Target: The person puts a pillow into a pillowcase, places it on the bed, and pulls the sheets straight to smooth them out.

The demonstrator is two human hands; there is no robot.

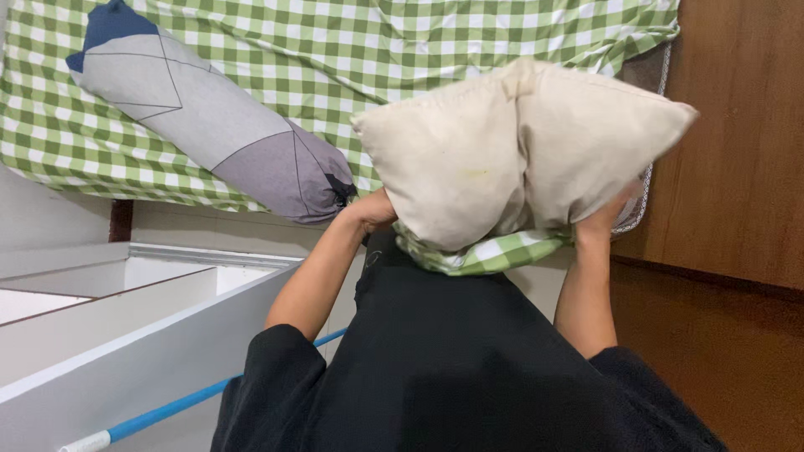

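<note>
Pillow: a cream, plump cloth pillow point(519, 146) sat right of centre, long axis running left to right, one corner pointing to the right edge.
Cover: a green-checked pillowcase point(481, 251) bunched at its lower edge.
Hands: left hand point(373, 209) and right hand point(605, 219) gripped the pillow's underside.
Bed: a green-checked sheet point(352, 50) across the top carried a grey cylindrical bolster point(209, 125), slanting from upper left down toward centre.
</note>
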